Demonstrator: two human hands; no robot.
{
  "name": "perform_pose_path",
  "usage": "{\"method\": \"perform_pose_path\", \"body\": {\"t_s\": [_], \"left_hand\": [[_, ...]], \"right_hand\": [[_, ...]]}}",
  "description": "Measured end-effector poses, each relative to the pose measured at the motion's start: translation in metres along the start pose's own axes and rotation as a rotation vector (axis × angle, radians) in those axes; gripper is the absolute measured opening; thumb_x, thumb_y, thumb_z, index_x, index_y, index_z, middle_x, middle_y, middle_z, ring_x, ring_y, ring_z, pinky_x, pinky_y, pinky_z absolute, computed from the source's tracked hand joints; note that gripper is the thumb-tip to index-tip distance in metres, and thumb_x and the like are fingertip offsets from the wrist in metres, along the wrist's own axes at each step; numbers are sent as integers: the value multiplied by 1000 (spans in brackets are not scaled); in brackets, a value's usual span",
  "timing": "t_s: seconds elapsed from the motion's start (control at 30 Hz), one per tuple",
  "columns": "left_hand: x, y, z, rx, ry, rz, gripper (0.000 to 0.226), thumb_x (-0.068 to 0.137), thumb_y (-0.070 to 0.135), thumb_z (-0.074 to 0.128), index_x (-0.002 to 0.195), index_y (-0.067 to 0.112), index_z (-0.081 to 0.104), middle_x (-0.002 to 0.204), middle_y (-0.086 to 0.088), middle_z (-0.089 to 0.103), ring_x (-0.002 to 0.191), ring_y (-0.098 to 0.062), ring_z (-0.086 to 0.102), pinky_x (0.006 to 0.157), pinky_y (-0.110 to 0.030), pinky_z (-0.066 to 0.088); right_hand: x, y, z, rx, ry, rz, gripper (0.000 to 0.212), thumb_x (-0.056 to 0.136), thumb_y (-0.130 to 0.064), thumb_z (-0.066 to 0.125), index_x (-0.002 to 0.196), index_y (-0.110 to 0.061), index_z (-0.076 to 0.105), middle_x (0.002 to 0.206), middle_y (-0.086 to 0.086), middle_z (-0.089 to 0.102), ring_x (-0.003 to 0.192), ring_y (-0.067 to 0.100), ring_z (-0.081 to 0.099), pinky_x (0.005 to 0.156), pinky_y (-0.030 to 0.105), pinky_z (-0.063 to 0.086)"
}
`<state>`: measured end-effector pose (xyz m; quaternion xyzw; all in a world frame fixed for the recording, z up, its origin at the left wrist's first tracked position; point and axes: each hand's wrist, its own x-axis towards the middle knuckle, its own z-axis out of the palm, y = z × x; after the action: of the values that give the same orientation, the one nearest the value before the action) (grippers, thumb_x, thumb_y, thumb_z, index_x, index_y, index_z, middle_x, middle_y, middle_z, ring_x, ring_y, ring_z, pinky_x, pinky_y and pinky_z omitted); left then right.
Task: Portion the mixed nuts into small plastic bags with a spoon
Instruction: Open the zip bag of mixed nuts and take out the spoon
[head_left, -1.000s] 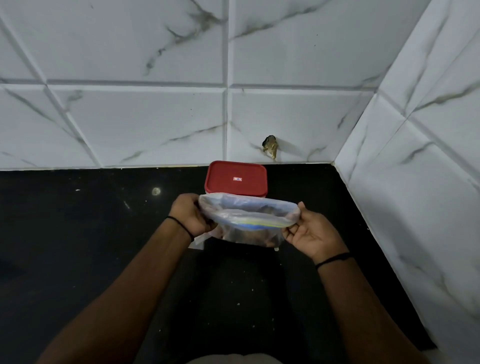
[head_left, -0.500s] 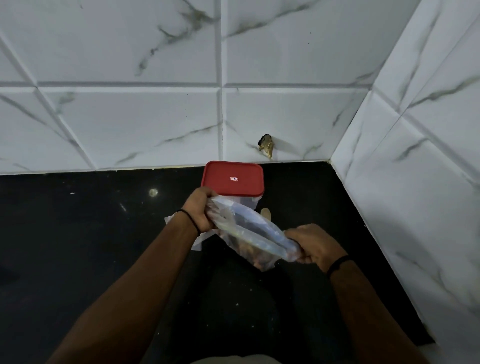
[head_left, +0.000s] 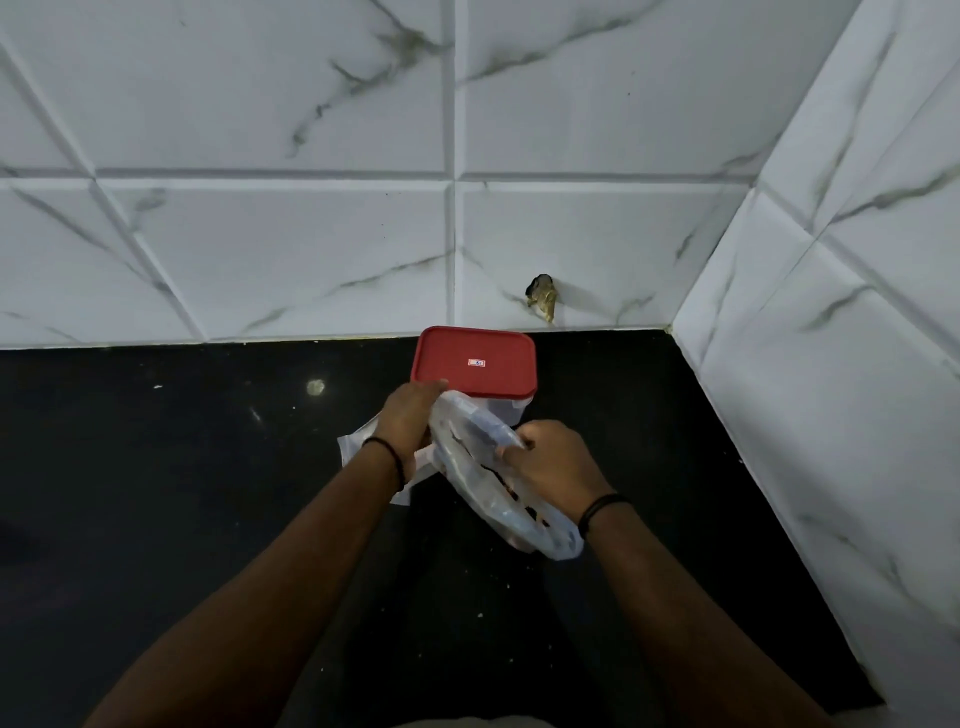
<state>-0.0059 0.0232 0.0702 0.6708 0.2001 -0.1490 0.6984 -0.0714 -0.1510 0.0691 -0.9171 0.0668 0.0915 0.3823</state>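
- While the plastic bag (head_left: 488, 467) hangs tilted above the black counter (head_left: 182, 493), just in front of the red-lidded box (head_left: 475, 366), both hands grip it: the left hand (head_left: 410, 421) pinches the upper end nearest the box, and the right hand (head_left: 550, 460) is curled round the middle, with the lower end trailing past the right wrist.
- The bag holds some dark pieces, most likely the nuts, gathered toward its lower end; the step in hand looks like closing or twisting the bag, though the mouth itself is too crumpled to read.
- To do it well, bring the filled end lowest so the nuts settle away from the opening before any seal or twist is made.
- Press out spare air by sliding the right hand along toward the box while the left keeps its pinch steady.
- Work directly over the counter, so that stray nuts drop within reach.
- More loose plastic (head_left: 363, 441), perhaps spare bags, lies on the counter left of and in front of the box; set the finished bag apart from it.
- No spoon is visible, and the box is lidded.
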Motion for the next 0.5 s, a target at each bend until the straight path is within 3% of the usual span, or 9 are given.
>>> {"method": "perform_pose_path", "body": {"t_s": [0.1, 0.17, 0.27, 0.4, 0.5], "left_hand": [[-9, -19, -10, 274, 146, 60, 34, 89, 31, 62, 108, 4, 55, 97, -13, 60, 79, -20, 55, 70, -36, 50], [-27, -27, -9, 268, 57, -56, 31, 92, 32, 61, 107, 5, 54, 94, -13, 60, 77, -22, 58, 63, -35, 51], [-48, -41, 3, 253, -92, -209, 30, 95, 31, 57, 112, 7, 56, 96, -16, 64, 78, -26, 63, 61, -35, 56], [-47, -55, 18, 149, -21, -210, 28, 94, 18, 61, 116, 1, 60, 90, -18, 69, 70, -28, 68, 57, -36, 58], [-41, -50, 23, 43, 2, -254, 28, 92, 11, 62, 118, 2, 58, 92, -18, 68, 73, -29, 68, 54, -36, 56]], "right_hand": [[0, 1, -3, 139, 72, 51, 34, 89, -36, 63, 80, -3, 66, 71, 15, 63, 57, 16, 53, 56, 33, 47], [0, 0, -6, 177, 151, 66, 34, 87, -39, 68, 81, -6, 69, 78, 14, 68, 65, 24, 61, 63, 37, 54], [-3, -4, -8, 166, 232, 55, 29, 85, -38, 70, 76, -11, 70, 73, 6, 70, 70, 20, 66, 67, 36, 55], [-12, -13, 3, 0, 309, -32, 22, 87, -33, 68, 71, -18, 70, 65, -4, 67, 61, 9, 62, 59, 29, 53], [-14, -11, 9, -121, 337, -87, 26, 89, -31, 65, 68, -16, 68, 61, -1, 64, 58, 12, 61, 59, 36, 54]]}}
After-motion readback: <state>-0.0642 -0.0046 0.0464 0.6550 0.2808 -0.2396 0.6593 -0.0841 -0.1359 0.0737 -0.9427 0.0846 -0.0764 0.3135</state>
